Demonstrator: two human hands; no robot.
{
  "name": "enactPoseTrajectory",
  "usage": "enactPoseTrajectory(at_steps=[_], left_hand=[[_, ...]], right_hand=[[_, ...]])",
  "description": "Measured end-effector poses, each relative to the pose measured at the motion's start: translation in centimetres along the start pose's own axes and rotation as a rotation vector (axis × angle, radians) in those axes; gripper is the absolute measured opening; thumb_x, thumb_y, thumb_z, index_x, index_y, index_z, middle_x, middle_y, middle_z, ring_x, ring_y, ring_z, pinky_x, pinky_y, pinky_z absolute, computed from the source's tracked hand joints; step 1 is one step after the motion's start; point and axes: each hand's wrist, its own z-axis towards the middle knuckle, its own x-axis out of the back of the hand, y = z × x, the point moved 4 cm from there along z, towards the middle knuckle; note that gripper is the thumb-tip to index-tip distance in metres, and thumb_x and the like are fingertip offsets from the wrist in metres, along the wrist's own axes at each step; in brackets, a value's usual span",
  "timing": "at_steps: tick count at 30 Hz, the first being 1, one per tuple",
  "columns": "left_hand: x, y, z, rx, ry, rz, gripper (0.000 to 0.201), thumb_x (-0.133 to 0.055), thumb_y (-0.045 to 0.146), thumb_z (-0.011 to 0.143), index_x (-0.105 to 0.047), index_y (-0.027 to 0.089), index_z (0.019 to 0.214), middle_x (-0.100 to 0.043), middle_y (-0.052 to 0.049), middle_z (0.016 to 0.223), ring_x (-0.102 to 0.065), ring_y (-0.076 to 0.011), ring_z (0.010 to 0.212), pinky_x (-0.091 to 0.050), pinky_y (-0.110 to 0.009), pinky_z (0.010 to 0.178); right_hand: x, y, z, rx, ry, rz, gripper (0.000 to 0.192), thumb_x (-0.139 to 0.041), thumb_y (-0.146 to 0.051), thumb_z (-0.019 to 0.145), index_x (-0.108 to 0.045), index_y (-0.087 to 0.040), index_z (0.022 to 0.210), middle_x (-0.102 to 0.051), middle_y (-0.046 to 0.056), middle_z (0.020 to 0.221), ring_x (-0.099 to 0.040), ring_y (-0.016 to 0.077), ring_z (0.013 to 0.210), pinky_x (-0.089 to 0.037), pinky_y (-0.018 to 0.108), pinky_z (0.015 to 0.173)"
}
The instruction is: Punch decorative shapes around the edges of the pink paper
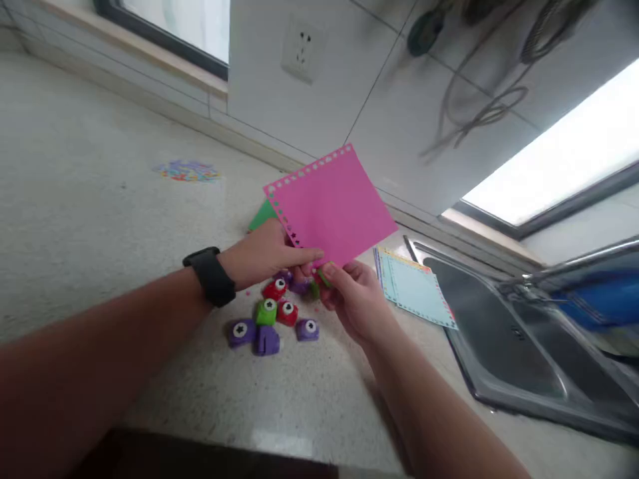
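Observation:
My left hand (pixel 264 256) pinches the lower left edge of a pink paper sheet (pixel 332 203) held up over the counter. Small holes are punched along the sheet's top and left edges. My right hand (pixel 352 296) is under the sheet's lower corner and grips a small green punch (pixel 324 276) set on the paper's edge. A black watch (pixel 210 276) sits on my left wrist. Below the hands, several small purple, red and green craft punches (pixel 269 319) lie on the counter.
A stack of pastel paper sheets (pixel 414 286) lies by a steel sink (pixel 524 339) on the right. A green sheet (pixel 262 214) peeks from behind my left hand. Colourful paper confetti (pixel 188 171) lies at the far left. A wall socket (pixel 299 48) is above.

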Motion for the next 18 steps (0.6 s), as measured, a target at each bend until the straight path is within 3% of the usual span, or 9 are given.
enactPoseTrajectory(at_steps=[9, 14, 18], left_hand=[[0.4, -0.1, 0.1, -0.036, 0.031, -0.050, 0.021, -0.074, 0.031, 0.082, -0.070, 0.013, 0.072, -0.067, -0.002, 0.057, -0.061, -0.0111, 0.050, -0.046, -0.018, 0.047], [0.9, -0.1, 0.2, -0.049, 0.074, -0.055, 0.025, -0.073, 0.031, 0.083, -0.065, 0.014, 0.066, -0.062, -0.001, 0.054, -0.052, -0.0083, 0.042, -0.038, -0.018, 0.041], [1.5, -0.3, 0.5, -0.049, 0.112, -0.085, 0.020, -0.072, 0.029, 0.083, -0.066, 0.013, 0.073, -0.064, 0.000, 0.057, -0.054, -0.0085, 0.043, -0.040, -0.017, 0.041]], right_hand=[[0.2, 0.1, 0.1, -0.045, 0.036, -0.006, 0.024, -0.076, -0.039, 0.082, -0.070, -0.016, 0.086, -0.063, 0.002, 0.074, -0.056, 0.0095, 0.056, -0.046, 0.022, 0.048], [1.3, -0.1, 0.1, -0.043, 0.090, 0.028, 0.027, -0.071, -0.039, 0.084, -0.064, -0.015, 0.075, -0.063, 0.002, 0.069, -0.059, 0.0116, 0.054, -0.045, 0.023, 0.046], [2.4, -0.5, -0.2, -0.016, 0.093, -0.121, 0.033, -0.062, -0.047, 0.089, -0.065, -0.016, 0.081, -0.062, 0.003, 0.070, -0.059, 0.0137, 0.053, -0.040, 0.024, 0.041]])
